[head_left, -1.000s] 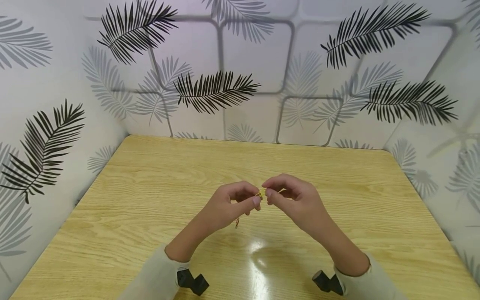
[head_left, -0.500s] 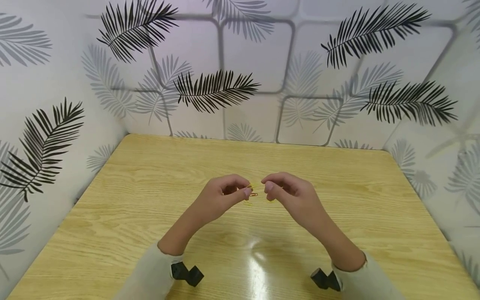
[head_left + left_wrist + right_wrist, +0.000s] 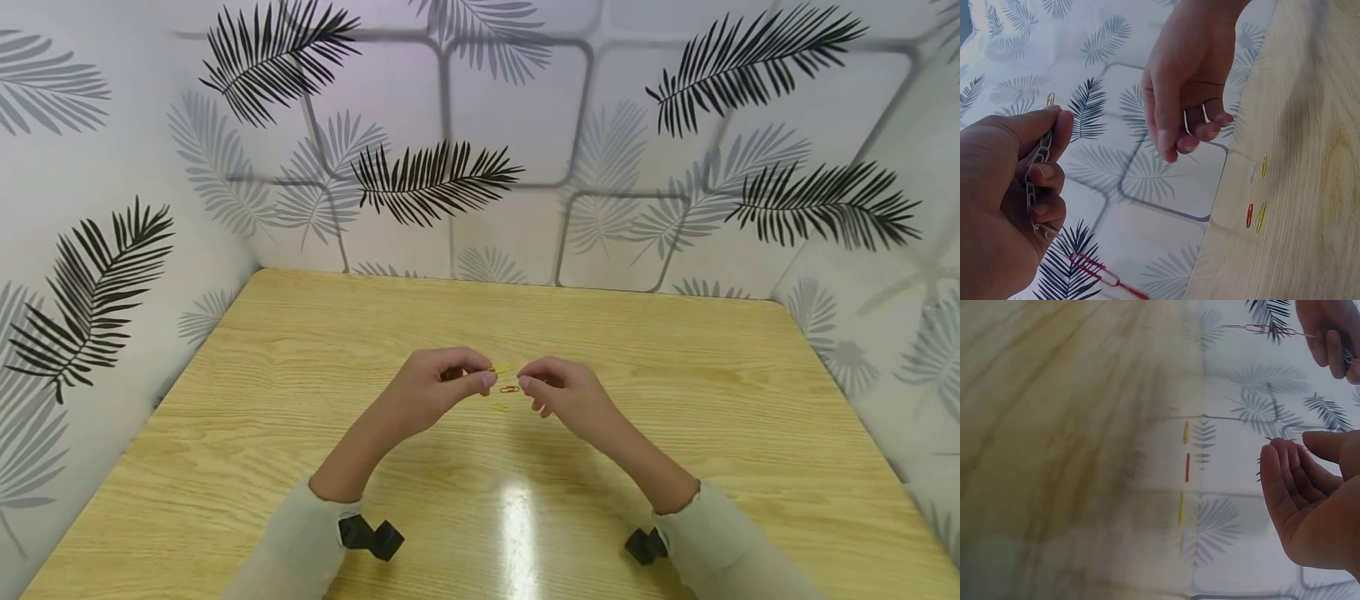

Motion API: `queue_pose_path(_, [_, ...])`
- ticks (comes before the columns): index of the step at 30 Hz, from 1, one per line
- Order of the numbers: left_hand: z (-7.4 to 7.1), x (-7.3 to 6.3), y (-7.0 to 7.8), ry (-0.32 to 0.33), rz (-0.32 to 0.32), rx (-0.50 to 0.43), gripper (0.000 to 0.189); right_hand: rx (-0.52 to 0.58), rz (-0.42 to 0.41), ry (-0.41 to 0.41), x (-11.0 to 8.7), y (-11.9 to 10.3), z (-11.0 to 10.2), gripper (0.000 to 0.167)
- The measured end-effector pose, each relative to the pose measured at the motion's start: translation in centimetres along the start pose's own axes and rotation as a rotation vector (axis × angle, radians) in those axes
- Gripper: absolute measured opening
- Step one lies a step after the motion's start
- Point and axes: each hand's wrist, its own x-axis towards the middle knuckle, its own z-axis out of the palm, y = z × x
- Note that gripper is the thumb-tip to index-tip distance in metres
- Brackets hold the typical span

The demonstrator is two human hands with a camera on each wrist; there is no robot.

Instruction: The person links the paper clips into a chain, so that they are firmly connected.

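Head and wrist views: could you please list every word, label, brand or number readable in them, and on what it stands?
No text can be read.
The wall shows printed leaves, the table wood grain.
The loose paper clips, the clip chain in the left hand and the black wrist devices are too small to reveal any fine print.

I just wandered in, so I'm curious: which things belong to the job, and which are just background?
The job, apparently:
paperclip chain
red paperclip
pale paperclip
two loose yellow paperclips

Just background:
table
leaf-patterned wall
black wrist devices
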Motion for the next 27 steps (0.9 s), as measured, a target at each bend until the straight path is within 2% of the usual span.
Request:
queue_pose_path(6, [-0.1,0.0,-0.1,0.002,-0.012,0.023,0.013,-0.094,0.066,-0.066,1.1,1.8,1.4,0.025])
queue_pose_path(11, [-0.2,0.1,-0.5,0.001,-0.008,0.047,0.015,-0.145,0.101,-0.099,1.6,2.4,2.2,0.025])
queue_pose_path(16, [-0.3,0.2,-0.9,0.007,-0.026,0.079,0.013,-0.167,0.106,-0.118,1.9,2.7,2.5,0.023])
queue_pose_path(20, [-0.4,0.2,-1.1,0.01,-0.036,0.082,0.013,-0.141,0.106,-0.137,2.0,3.0,2.6,0.022])
queue_pose_path(23, [-0.5,0.2,-1.3,0.012,-0.045,0.078,0.012,-0.13,0.106,-0.132,2.1,3.3,2.6,0.019])
queue_pose_path(27, [-0.5,0.3,-1.4,0.01,-0.051,0.078,0.014,-0.175,0.098,-0.116,2.4,3.5,2.9,0.016])
